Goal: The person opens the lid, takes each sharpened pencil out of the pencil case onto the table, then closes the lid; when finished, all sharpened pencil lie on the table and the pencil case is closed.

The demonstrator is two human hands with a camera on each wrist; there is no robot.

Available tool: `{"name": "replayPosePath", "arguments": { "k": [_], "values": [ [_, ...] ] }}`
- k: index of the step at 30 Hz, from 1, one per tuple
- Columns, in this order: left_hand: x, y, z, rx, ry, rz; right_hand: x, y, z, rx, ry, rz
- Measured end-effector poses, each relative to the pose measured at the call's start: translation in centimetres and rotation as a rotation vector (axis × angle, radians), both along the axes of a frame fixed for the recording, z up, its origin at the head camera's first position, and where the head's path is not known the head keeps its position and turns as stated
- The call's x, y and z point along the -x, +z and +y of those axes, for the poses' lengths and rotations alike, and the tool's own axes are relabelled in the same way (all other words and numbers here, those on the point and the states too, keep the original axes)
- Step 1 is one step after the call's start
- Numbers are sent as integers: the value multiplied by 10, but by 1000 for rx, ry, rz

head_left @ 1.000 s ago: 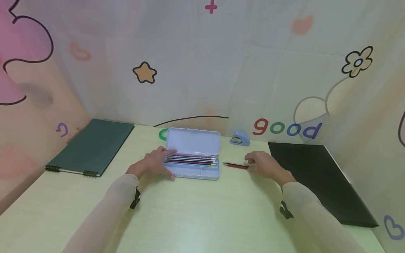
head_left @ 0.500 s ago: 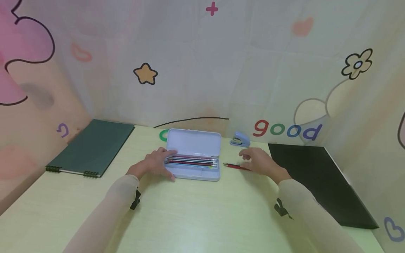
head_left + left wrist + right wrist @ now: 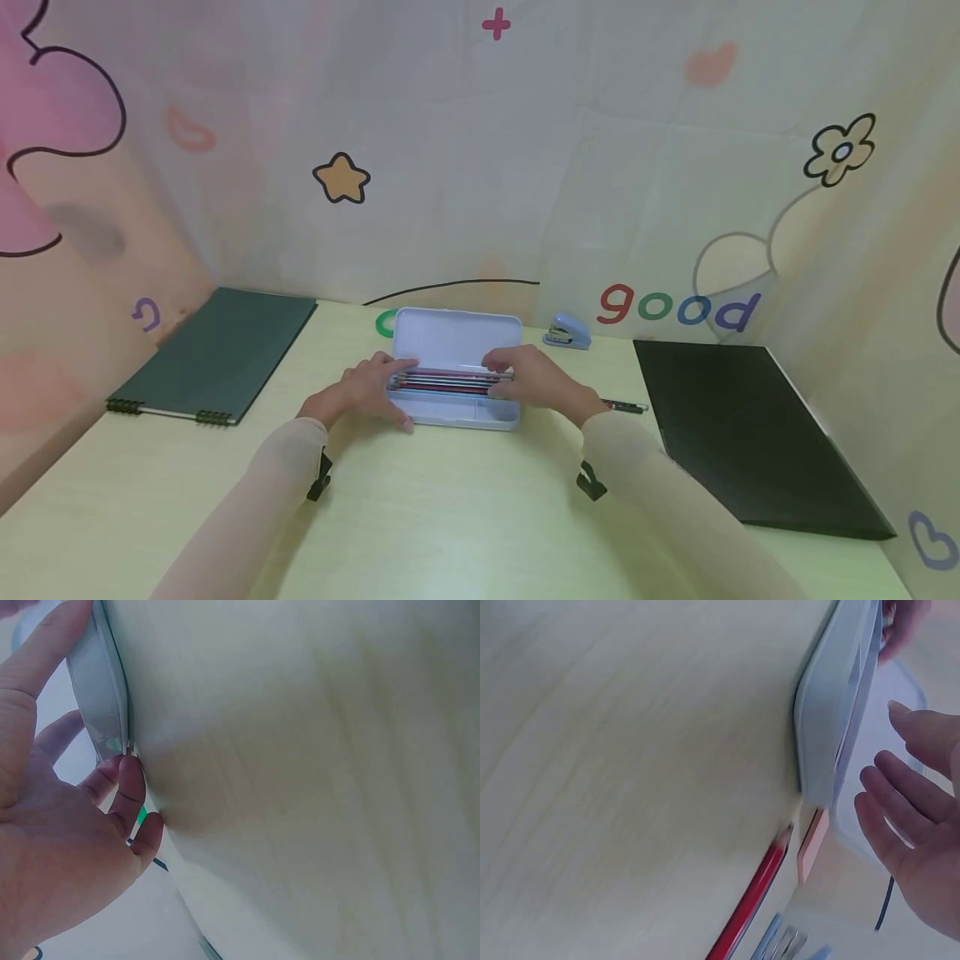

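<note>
A pale blue pencil case (image 3: 457, 412) lies open on the table, its lid (image 3: 456, 337) tipped back and several pencils (image 3: 442, 383) in the tray. My left hand (image 3: 371, 385) rests against the case's left end, thumb along the front wall and fingers at the rim; the left wrist view shows this hand (image 3: 67, 832) touching the case (image 3: 97, 697). My right hand (image 3: 528, 379) hovers over the case's right end with fingers straight above the pencils and holds nothing. A red pencil (image 3: 626, 407) lies on the table right of that hand, also seen as the red pencil (image 3: 754, 900) beside the case (image 3: 829, 727).
A small blue stapler (image 3: 567, 331) sits behind the case to the right. A dark green spiral notebook (image 3: 217, 350) lies at the far left, a black folder (image 3: 742, 425) at the right. Patterned walls close in the table on three sides.
My right hand has left the red pencil on the table and moved left to the right end of the case. The left hand has stayed put.
</note>
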State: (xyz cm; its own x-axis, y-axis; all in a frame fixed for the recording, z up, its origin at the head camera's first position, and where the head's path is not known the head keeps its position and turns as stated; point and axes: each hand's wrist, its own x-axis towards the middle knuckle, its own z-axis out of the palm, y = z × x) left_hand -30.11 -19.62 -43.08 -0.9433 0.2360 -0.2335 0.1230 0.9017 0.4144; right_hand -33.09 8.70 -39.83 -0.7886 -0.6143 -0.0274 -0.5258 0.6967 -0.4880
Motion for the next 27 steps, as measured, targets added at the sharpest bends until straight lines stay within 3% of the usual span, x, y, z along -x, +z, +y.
{"name": "replayPosePath", "arguments": {
  "k": [7,20,27],
  "values": [
    [0,1,0,-13,14,-13,-2,-9,-31,-68,92,74],
    [2,2,-1,-6,-4,-10,-11,-12,-56,-172,64,77],
    [1,1,-1,-9,-12,-6,-13,-13,-67,-292,45,113]
  ]
}}
